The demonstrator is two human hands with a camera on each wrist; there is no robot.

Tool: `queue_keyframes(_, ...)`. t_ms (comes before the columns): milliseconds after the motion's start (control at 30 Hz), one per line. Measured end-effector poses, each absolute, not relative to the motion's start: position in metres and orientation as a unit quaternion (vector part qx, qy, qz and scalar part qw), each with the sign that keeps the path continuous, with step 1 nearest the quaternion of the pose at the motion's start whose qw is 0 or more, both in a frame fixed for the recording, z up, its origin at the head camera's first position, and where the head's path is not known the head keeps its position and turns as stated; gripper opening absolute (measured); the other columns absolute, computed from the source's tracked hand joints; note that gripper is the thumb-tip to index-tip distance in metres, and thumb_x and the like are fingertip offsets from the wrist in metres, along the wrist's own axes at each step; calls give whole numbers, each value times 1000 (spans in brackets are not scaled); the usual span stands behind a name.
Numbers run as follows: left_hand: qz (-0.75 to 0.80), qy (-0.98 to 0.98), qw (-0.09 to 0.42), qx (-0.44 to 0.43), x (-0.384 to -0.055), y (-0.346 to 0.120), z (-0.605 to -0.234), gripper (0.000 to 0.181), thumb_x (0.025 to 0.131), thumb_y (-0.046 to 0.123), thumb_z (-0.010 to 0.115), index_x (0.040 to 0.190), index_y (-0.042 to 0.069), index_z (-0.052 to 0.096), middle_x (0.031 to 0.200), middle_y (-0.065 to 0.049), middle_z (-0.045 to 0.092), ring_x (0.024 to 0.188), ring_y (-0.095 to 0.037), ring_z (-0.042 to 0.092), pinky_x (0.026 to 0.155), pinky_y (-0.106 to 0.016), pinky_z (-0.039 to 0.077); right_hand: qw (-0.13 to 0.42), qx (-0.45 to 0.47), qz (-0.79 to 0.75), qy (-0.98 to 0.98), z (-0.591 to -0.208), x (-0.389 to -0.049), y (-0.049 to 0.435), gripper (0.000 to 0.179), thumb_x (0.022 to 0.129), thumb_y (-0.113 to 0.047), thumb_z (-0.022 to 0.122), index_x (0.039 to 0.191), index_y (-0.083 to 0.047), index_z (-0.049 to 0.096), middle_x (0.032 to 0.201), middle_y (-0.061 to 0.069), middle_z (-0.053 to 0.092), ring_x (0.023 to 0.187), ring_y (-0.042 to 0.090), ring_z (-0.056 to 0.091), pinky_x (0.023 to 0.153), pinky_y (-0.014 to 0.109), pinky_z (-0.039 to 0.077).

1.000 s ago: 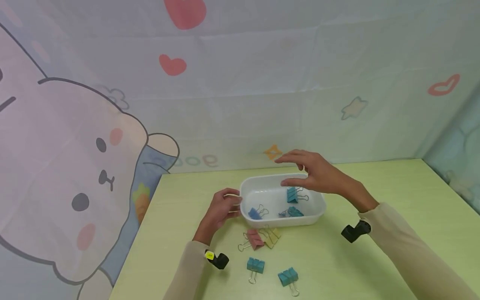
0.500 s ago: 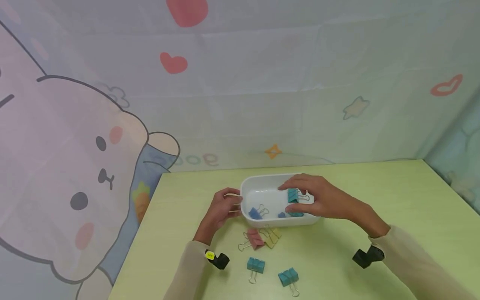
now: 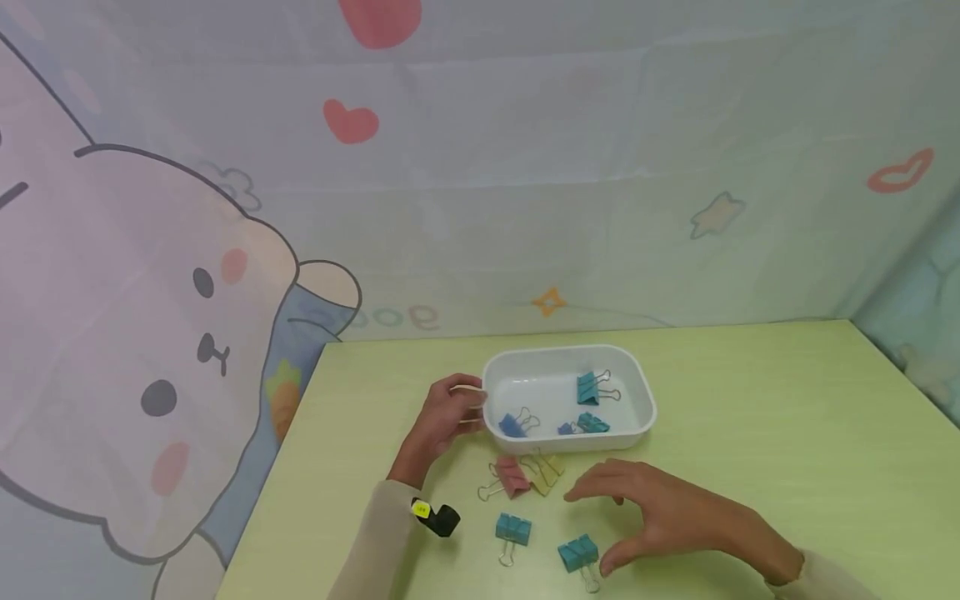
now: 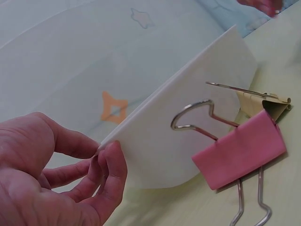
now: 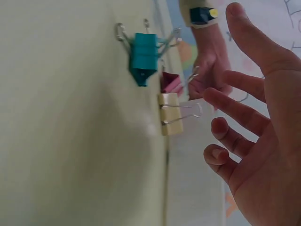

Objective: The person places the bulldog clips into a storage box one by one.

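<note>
My left hand (image 3: 447, 414) pinches the left rim of a white plastic tray (image 3: 536, 393) between thumb and fingers, as the left wrist view shows. Inside the tray lie several binder clips, among them a teal binder clip (image 3: 587, 388) and a blue binder clip (image 3: 513, 426). My right hand (image 3: 667, 512) hovers over the table with thumb and fingers spread and nothing between them. Its thumb tip is beside a teal binder clip (image 3: 577, 552). A second teal binder clip (image 3: 513, 529) lies to the left of that one.
Against the tray's front side lie a pink binder clip (image 4: 240, 150) and a yellow binder clip (image 3: 547, 476), close together. The pale green table (image 3: 765, 400) ends at a printed cloth backdrop (image 3: 487, 167) behind the tray.
My right hand dipped into the tray's right part, then came out toward me and down to the front teal clips, empty. The left hand keeps its place on the rim.
</note>
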State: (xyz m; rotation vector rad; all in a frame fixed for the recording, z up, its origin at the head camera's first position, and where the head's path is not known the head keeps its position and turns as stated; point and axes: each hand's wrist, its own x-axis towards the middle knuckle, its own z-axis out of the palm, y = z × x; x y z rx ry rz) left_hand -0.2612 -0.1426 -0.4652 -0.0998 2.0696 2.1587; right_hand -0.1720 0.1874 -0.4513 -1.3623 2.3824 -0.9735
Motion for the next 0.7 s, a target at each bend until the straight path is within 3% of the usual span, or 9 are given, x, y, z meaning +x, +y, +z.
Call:
queue_keyframes(233,717,693,71,-35,-263,-143,-466,30,96,6,67,123,-6,62,103,-20,71,79,-22,72,66,-29,60,107,-470,-301,823,-475,-158,188,64,86,-52,81,141,-30,61,134,-15,60,120,9,56,102,34,51)
queue_keyframes(533,716,693,75,-36,-264,-144,-467,31,96,5,68,124,-6,62,104,-21,71,80,-23,72,69,-30,61,125,-440,-285,842,-490,-155,185,43,99,-51,66,137,-30,65,133,-16,62,121,11,58,102,39,53)
queue_keyframes(700,712,697,76,-34,-264,-143,-468,31,96,6,68,124,-6,61,106,-22,70,81,-24,72,69,-31,61,91,-467,-299,827,-497,-156,184,29,104,-39,63,129,-26,70,127,-14,65,115,9,61,97,33,55)
